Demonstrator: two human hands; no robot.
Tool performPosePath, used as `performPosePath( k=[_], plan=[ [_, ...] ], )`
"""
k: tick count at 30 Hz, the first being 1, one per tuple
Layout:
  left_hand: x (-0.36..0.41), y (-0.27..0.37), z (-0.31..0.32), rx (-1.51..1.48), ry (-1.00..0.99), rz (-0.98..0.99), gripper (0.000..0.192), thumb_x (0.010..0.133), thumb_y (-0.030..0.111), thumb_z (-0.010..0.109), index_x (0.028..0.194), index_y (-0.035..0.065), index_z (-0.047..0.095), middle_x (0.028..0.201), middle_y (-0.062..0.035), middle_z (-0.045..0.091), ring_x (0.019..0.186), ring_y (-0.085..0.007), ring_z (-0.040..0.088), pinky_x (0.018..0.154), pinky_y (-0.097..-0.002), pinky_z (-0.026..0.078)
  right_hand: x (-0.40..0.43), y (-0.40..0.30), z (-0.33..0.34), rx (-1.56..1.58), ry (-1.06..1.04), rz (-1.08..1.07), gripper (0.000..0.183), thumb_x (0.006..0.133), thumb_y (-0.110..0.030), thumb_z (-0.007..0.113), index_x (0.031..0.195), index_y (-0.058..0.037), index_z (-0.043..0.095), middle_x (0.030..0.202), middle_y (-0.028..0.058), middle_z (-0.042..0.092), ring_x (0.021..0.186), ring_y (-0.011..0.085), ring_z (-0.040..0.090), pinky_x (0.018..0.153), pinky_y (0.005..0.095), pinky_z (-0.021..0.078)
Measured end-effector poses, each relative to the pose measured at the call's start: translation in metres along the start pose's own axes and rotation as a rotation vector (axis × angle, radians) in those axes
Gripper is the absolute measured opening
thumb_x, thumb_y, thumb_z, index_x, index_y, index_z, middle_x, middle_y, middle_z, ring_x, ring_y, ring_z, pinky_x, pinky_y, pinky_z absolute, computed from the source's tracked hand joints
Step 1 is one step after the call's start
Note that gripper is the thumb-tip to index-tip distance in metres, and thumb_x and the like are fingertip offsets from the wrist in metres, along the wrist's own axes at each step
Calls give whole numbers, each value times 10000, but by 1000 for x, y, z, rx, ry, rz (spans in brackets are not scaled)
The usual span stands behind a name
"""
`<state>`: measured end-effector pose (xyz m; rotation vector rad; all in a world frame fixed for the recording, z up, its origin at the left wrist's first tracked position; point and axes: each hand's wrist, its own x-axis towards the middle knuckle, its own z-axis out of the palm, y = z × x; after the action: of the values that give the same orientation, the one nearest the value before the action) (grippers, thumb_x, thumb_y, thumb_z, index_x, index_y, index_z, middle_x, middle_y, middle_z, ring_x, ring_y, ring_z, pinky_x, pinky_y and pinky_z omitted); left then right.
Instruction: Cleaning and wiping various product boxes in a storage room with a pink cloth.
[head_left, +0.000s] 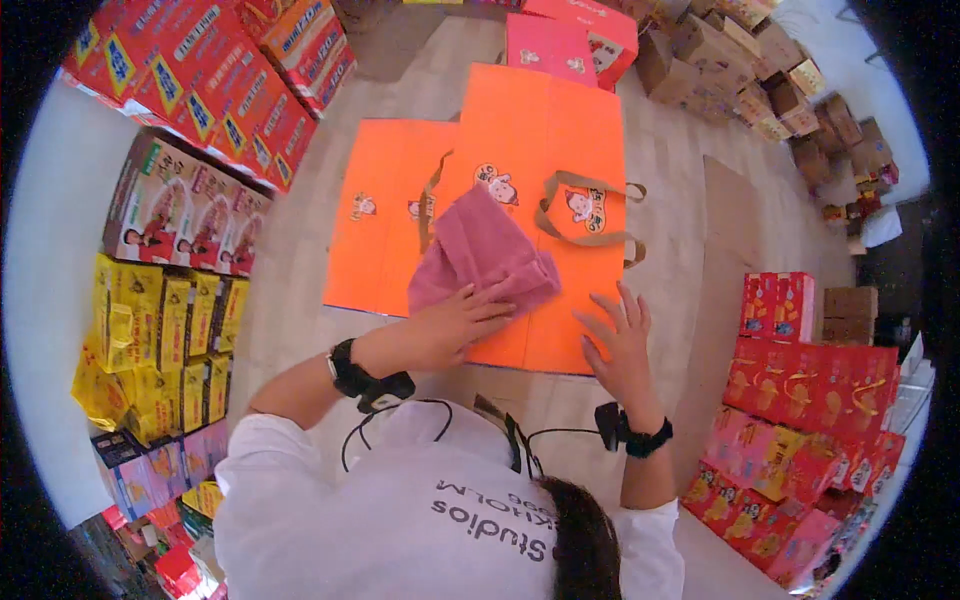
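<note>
A folded pink cloth (487, 240) lies bunched on a large flat orange carrier bag (540, 135) with printed cartoon figures and brown ribbon handles (551, 217). My left hand (476, 322) rests on the cloth's lower edge, palm down, fingers pointing right; whether it grips the fabric is not plain. My right hand (619, 337) has its fingers spread at the bag's lower right edge, holding nothing. A second orange bag (375, 255) lies at the left, partly covered by the first. Both wrists wear black straps with small devices.
Red cartons (202, 82), printed boxes (187, 210) and yellow packages (135, 315) line the left side. Pink boxes (551, 49) stand beyond the bags. Brown cardboard boxes (712, 60) are heaped at the upper right. Red gift boxes (810, 382) are stacked at the right, near a flat cardboard strip (724, 217).
</note>
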<state>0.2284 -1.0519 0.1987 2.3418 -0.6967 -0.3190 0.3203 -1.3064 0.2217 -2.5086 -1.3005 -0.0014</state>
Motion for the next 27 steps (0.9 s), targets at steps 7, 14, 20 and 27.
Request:
performPosePath(
  k=[7, 14, 20, 27],
  plan=[
    [41, -54, -39, 171, -260, 131, 716, 608, -21, 502, 1280, 59, 267, 1361, -93, 199, 1272, -308, 100, 1009, -500, 122, 71, 55, 10, 14, -132, 83, 397, 698, -94, 571, 1090, -98, 509, 1203, 141, 350, 1112, 300, 355, 894, 407, 346],
    [105, -125, -74, 47, -21, 103, 560, 698, 4, 470, 1241, 58, 346, 1314, -114, 287, 1220, -268, 260, 960, -501, 244, 55, 101, 20, 646, -170, 691, 268, 785, -169, 564, 983, 7, 522, 723, 124, 566, 626, 197, 536, 586, 296, 441],
    [121, -73, -116, -446, -141, -387, 567, 715, 13, 445, 1263, 64, 310, 1354, -107, 216, 1230, -250, 258, 1008, -479, 126, 13, 139, 41, 795, 86, 812, 257, 824, -208, 504, 771, 41, 535, 609, 74, 554, 513, 121, 515, 480, 244, 421],
    [120, -14, -22, -222, -150, -155, 592, 705, 5, 409, 1280, 89, 295, 1386, -104, 117, 1281, -268, 90, 997, -522, 40, -77, 189, 72, 798, -285, 931, 213, 815, -187, 488, 841, 12, 560, 647, 73, 570, 568, 127, 533, 507, 252, 434]
  ],
)
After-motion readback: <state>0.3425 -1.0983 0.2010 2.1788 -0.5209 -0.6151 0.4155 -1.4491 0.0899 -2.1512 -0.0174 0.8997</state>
